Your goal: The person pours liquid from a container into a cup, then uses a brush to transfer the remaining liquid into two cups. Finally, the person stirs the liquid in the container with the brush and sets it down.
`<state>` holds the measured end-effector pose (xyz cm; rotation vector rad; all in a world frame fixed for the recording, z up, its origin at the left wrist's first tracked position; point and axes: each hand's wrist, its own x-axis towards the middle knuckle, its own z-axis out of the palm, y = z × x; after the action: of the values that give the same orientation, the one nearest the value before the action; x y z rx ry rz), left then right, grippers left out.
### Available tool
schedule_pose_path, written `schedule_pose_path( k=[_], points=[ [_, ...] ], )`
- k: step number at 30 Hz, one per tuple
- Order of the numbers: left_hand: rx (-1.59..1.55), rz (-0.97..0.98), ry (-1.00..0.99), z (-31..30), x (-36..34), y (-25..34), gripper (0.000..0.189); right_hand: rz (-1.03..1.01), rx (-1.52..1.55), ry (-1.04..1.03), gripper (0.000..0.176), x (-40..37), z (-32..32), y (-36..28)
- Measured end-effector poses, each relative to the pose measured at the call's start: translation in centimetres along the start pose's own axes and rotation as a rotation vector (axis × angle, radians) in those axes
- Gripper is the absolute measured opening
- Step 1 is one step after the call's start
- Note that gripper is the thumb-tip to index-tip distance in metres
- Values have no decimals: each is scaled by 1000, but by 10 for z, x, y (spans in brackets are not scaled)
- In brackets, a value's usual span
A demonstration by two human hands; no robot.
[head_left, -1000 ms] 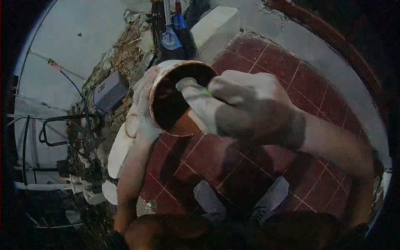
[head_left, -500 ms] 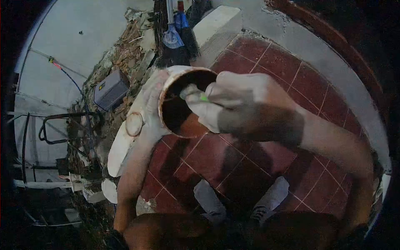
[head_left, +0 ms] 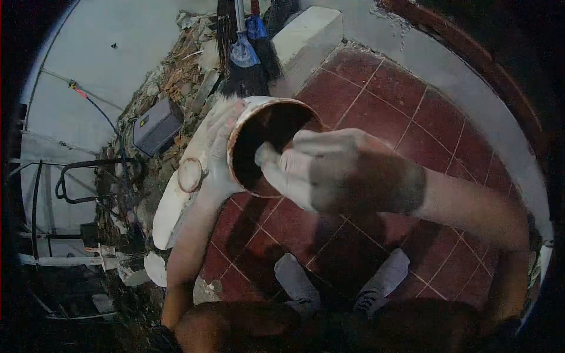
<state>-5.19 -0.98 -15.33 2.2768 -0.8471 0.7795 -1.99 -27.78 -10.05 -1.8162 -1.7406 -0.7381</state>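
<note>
A round, white-sided can or pot (head_left: 256,103) with a rusty rim is tilted so that its dark, brown-stained mouth faces me. My left hand (head_left: 220,157) is closed around its left side, with the fingers partly hidden behind the wall. My right hand (head_left: 347,170) reaches over the right part of the mouth, fingers pinched together. From the fingertips a small pale grey clump (head_left: 266,155) sticks out into the opening; its kind is too blurred to make out. The bottom of the can is in shadow.
A pale ledge (head_left: 170,212) bearing a small round lid-like disc (head_left: 189,175) lies to the left. Beyond it are a grey box (head_left: 157,127) and rubble (head_left: 165,70). Brooms (head_left: 244,53) stand at the back. My feet (head_left: 294,276) are on red floor tiles (head_left: 388,88).
The can has shifted slightly right. My right hand has moved a little lower and turned, and the bright green bit seen between its fingers no longer shows. My left hand keeps its grip.
</note>
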Motion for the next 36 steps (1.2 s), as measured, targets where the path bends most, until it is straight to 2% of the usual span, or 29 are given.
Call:
schedule_pose_path(
  k=[1, 4, 8, 10, 13, 20, 22, 27, 29, 31, 35, 36],
  points=[
    [-110, -25, 54, 7, -12, -11, 94, -59, 11, -95, 11, -1, -1, 0],
    [-195, -72, 9, 3, -10, -13, 98, -145, 52, -113, 11, -7, 0, 7],
    [-316, -147, -58, -3, -3, -12, 103, -55, 29, -103, 13, -15, -15, 22],
    [-9, 136, 4, -2, 5, -6, 103, 88, 121, -45, 16, -14, -27, 28],
    [30, 47, -31, -4, -4, -8, 101, 147, 54, -81, 18, -21, -23, 27],
    [72, 146, -4, 3, 0, -9, 98, 261, 64, -78, 19, -31, -11, 17],
    [79, 107, 72, 9, 0, -4, 82, 260, 114, -56, 19, -34, -9, 15],
    [111, 121, 15, 5, 14, 5, 92, 189, 228, -22, 20, -34, -17, 15],
    [135, 98, -8, 4, 17, 7, 93, 124, 56, -32, 21, -29, -24, 15],
    [131, 174, 9, 4, 18, 2, 88, 122, 47, -33, 20, -26, -30, 18],
    [182, 158, -7, 1, 9, -9, 73, 165, -9, 30, 15, -32, -22, 19],
    [136, 194, 64, 3, 10, -11, 69, 165, -10, 31, 15, -34, -19, 19]
  ],
)
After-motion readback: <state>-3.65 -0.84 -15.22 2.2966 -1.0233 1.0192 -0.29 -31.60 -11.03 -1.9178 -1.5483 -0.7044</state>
